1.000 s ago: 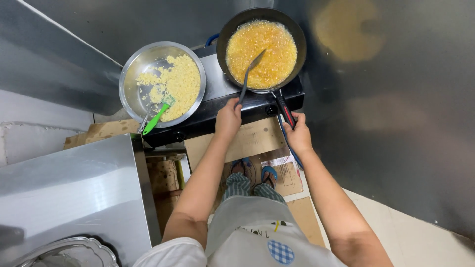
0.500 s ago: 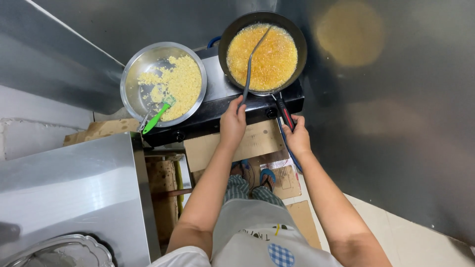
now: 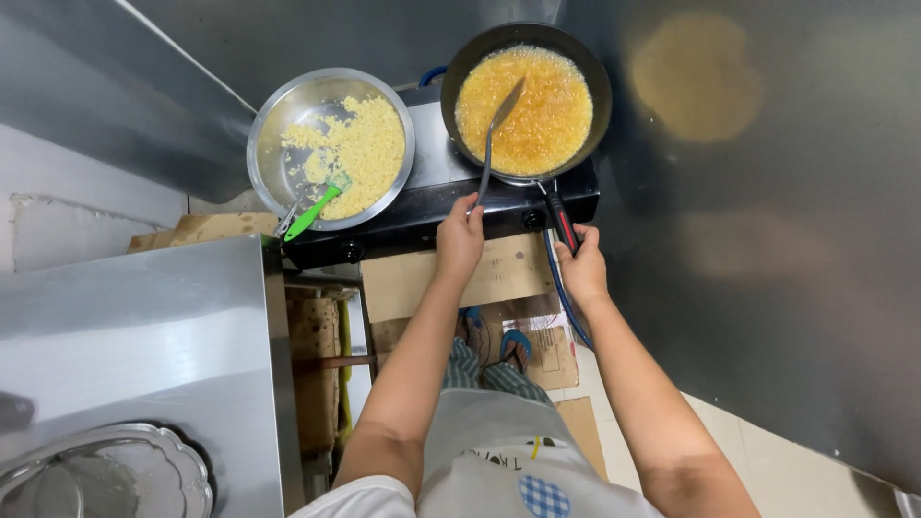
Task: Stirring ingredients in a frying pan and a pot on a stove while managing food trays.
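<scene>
Steel-walled cooking corner, black stove (image 3: pixel 422 216): left hand (image 3: pixel 460 235) gripped spatula (image 3: pixel 494 129) in frying pan (image 3: pixel 528 96); right hand (image 3: pixel 580 269) clasped pan handle (image 3: pixel 561 221); steel bowl (image 3: pixel 331 144) alongside.

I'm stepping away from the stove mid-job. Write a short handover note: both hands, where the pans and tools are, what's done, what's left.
Left hand: grip closed on the metal spatula, blade in the frying pan.
Right hand: grip closed on the pan handle.
Frying pan sits on the black stove, right side, full of orange-yellow food that looks to be bubbling.
Steel bowl on the left of the stove holds pale yellow crumbled food and a green-handled tool.
Done: one batch seems set aside in the bowl.
Left: probably keep stirring the pan batch; doneness cannot be judged from here.
</scene>
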